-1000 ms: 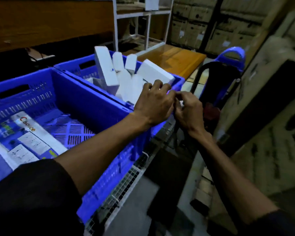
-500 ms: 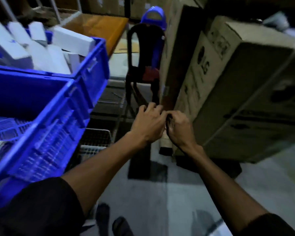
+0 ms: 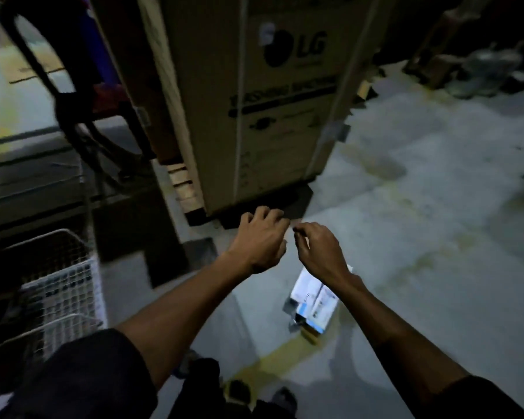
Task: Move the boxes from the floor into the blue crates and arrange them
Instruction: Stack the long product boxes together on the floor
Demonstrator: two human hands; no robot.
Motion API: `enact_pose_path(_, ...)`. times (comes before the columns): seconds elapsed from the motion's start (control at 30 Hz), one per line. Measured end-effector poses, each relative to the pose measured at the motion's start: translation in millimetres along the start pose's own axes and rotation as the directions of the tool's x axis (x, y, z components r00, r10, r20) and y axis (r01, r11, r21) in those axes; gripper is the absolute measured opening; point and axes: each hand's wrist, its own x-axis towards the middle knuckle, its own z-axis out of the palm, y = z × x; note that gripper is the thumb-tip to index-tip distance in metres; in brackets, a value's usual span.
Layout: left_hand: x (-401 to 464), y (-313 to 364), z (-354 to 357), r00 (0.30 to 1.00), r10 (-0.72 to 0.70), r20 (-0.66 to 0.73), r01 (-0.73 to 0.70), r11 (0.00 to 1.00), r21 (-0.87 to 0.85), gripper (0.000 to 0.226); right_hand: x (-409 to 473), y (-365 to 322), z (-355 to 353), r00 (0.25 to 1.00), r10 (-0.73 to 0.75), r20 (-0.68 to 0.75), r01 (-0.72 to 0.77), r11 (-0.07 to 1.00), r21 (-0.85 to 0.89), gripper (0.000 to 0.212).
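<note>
A small stack of white and blue boxes (image 3: 313, 303) lies on the grey concrete floor, just below my right wrist. My left hand (image 3: 260, 238) hovers above the floor with its fingers curled and nothing in it. My right hand (image 3: 316, 247) hangs beside it, fingers loosely curled and also empty, directly over the far end of the boxes. The two hands are a small gap apart. The blue crates are out of view.
A tall LG cardboard carton (image 3: 273, 95) stands on a pallet straight ahead. A white wire basket (image 3: 64, 285) sits at the left. A dark chair frame (image 3: 82, 95) is at the upper left. Open concrete floor (image 3: 436, 207) spreads to the right.
My view has swung from the blue crates down to the floor on the right. Both hands moved away from the crate, parted slightly, and now hover over boxes on the floor.
</note>
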Motion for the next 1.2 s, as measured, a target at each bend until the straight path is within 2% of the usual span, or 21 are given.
enact_pose_path(0.1, 10.1, 59.8, 13.9, 0.997, 0.075, 0.033, -0.074, 0.997, -0.023, 0.055, -49.5, 55.2, -35.3, 0.990, 0.140, -0.033, -0.141, 0.990, -0.009, 0.024)
enact_pose_path(0.23, 23.9, 102.0, 28.3, 0.984, 0.142, 0.112, -0.139, 0.990, -0.036, 0.055, -93.5, 106.5, -63.9, 0.949, 0.308, -0.060, -0.308, 0.951, 0.008, 0.023)
enact_pose_path(0.37, 46.2, 116.1, 51.8, 0.965, 0.181, 0.188, -0.176, 0.984, -0.041, 0.057, -123.9, 133.5, -67.0, 0.897, 0.435, -0.075, -0.432, 0.900, 0.054, 0.020)
enact_pose_path(0.57, 90.3, 116.7, 98.9, 0.941, 0.201, 0.274, -0.189, 0.980, -0.068, 0.061, -133.2, 168.2, -49.3, 0.832, 0.554, 0.034, -0.555, 0.829, 0.062, 0.025)
enact_pose_path(0.7, 119.4, 113.6, 133.0, 0.926, 0.186, 0.329, -0.170, 0.983, -0.074, 0.061, -119.7, 194.6, -28.5, 0.805, 0.585, 0.100, -0.591, 0.805, 0.042, 0.036)
enact_pose_path(0.9, 140.7, 120.9, 165.9, 0.898, 0.148, 0.414, -0.128, 0.989, -0.077, 0.063, -106.6, 221.2, -1.1, 0.790, 0.578, 0.204, -0.602, 0.794, 0.084, 0.032)
enact_pose_path(1.2, 151.8, 156.8, 247.5, 0.853, -0.028, 0.522, 0.067, 0.996, -0.057, 0.060, -126.2, 315.3, 44.1, 0.758, 0.532, 0.376, -0.598, 0.798, 0.076, 0.031)
